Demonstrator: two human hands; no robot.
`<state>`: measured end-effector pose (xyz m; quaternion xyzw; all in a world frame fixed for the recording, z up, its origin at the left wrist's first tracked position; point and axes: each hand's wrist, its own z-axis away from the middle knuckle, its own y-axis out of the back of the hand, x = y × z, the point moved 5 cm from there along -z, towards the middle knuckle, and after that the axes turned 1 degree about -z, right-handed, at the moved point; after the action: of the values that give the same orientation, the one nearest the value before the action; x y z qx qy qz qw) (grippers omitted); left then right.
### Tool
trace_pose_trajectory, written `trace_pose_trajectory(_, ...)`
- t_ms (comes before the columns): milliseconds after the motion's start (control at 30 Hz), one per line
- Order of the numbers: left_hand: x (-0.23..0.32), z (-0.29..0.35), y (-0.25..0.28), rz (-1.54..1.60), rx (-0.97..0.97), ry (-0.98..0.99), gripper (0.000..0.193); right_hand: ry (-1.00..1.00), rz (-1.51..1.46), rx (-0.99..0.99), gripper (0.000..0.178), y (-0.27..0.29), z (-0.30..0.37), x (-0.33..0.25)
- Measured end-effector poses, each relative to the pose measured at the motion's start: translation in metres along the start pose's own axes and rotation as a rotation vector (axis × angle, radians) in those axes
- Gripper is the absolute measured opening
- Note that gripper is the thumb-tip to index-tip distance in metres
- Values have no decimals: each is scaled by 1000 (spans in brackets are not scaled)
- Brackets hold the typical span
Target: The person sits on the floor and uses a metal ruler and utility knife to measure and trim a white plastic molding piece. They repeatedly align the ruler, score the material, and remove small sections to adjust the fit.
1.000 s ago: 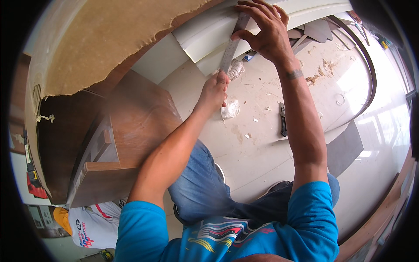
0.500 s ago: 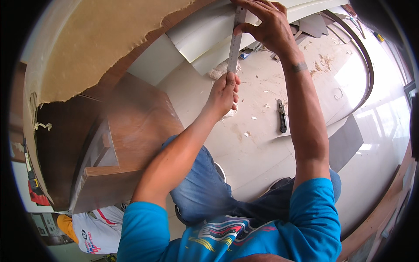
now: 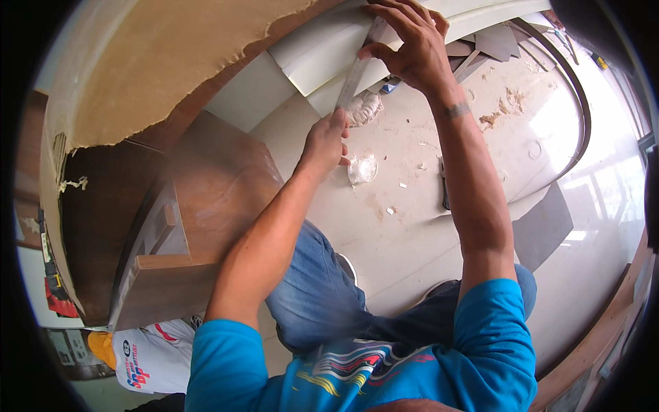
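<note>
A thin metal ruler (image 3: 352, 84) runs slantwise between my two hands, its upper end against a pale panel (image 3: 312, 62). My left hand (image 3: 325, 141) is closed round the lower end, thumb on top. At the upper end my right hand (image 3: 415, 51) has its thumb on one side of the ruler and its fingers reaching over the top of the panel. What those fingertips touch is hard to see. Below my left hand lies a crumpled clear plastic bag (image 3: 362, 169); a bundle of whitish material (image 3: 364, 108) sits just beyond it.
A utility knife (image 3: 445, 185) on the floor is partly behind my right forearm. Brown wooden furniture (image 3: 213, 185) stands at left under a torn tan sheet (image 3: 165, 62). Curved dark edging (image 3: 585, 103), grey offcuts (image 3: 546, 223) and wood scraps lie at right.
My left hand has moved left, tilting the ruler's lower end that way. My right hand has shifted slightly left, and its forearm covers more of the knife.
</note>
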<state>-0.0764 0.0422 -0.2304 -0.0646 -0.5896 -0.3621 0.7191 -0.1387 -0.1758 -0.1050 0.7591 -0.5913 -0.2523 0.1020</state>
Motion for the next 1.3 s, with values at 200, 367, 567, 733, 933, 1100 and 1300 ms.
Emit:
trace_pose_trajectory(200,4,5,14,-15,33,9,44,-47,-51,10,64,2,-3,-1)
trace_pose_trajectory(367,4,5,22,-74,53,-7,46,-69,-63,29,62,0,-4,-1)
trace_pose_trajectory(567,15,11,34,-129,92,-64,52,-51,-83,64,61,0,0,4)
trace_pose_trajectory(733,19,12,56,-306,196,-122,60,-63,-111,72,59,-1,-2,1)
trace_pose_trajectory(933,41,26,62,-490,302,-198,66,-73,-133,81,60,-2,0,8)
trace_pose_trajectory(1100,43,31,60,-625,370,-328,64,-52,-128,67,62,-2,3,9)
trace_pose_trajectory(1300,15,26,52,-452,200,-169,48,-25,-65,72,96,-9,-2,5)
